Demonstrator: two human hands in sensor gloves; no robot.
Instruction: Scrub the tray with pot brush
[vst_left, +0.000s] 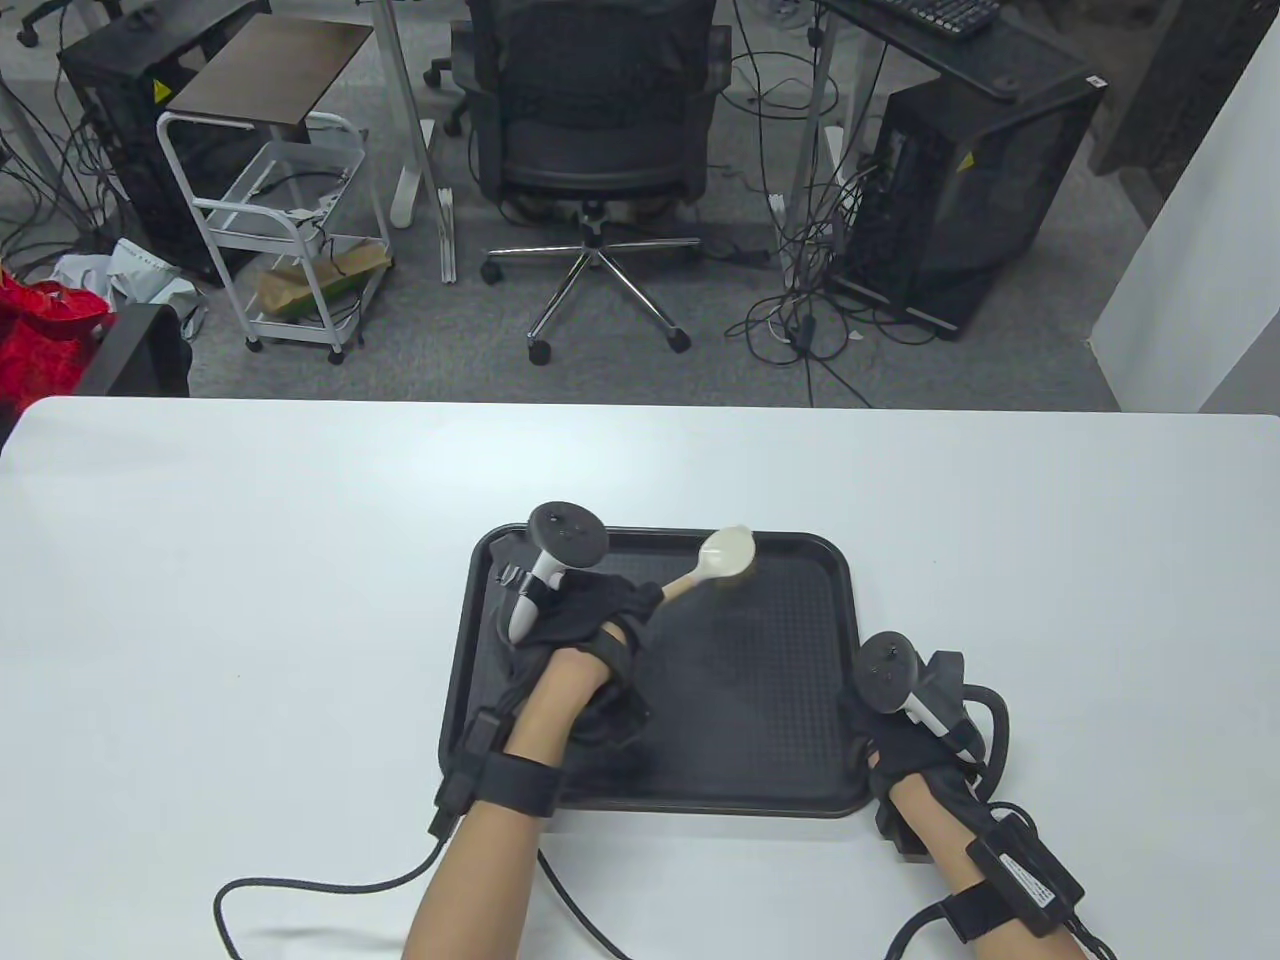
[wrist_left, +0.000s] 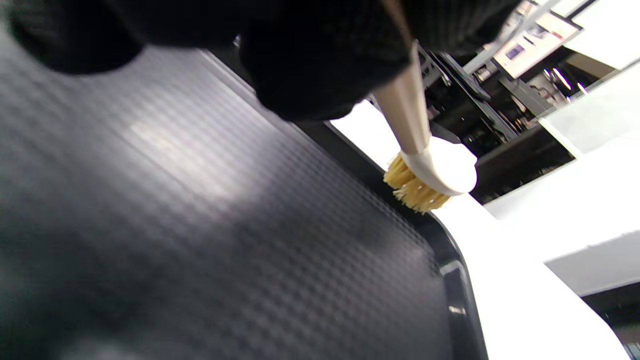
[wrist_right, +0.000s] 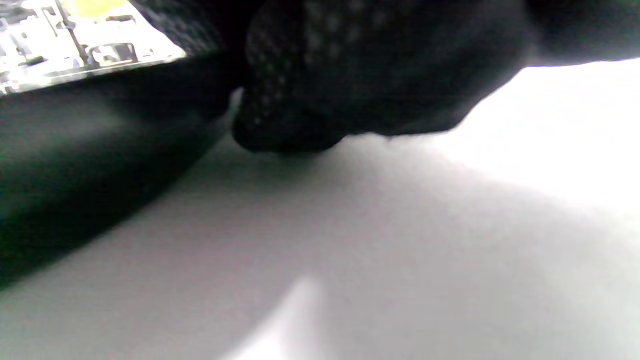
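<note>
Your left hand is wrapped around the handle of the pot brush, whose round head sits at the far edge of the black tray lying on the white table directly before you. Your right hand rests at the tray's near right corner, apparently steadying it; whether its fingers actually grip the rim you cannot tell from these views. To scrub well, tip the handle so the bristles meet the textured floor flat, press lightly, and work in short overlapping strokes from the far rim back toward you, letting the right hand brace against sliding. The table view shows only the brush's pale back; the left wrist view reveals the yellow bristles right at the tray's raised far edge, though contact there is hard to judge. The right wrist view adds only a gloved fingertip beside the tray's dark outer wall, on the table.
</note>
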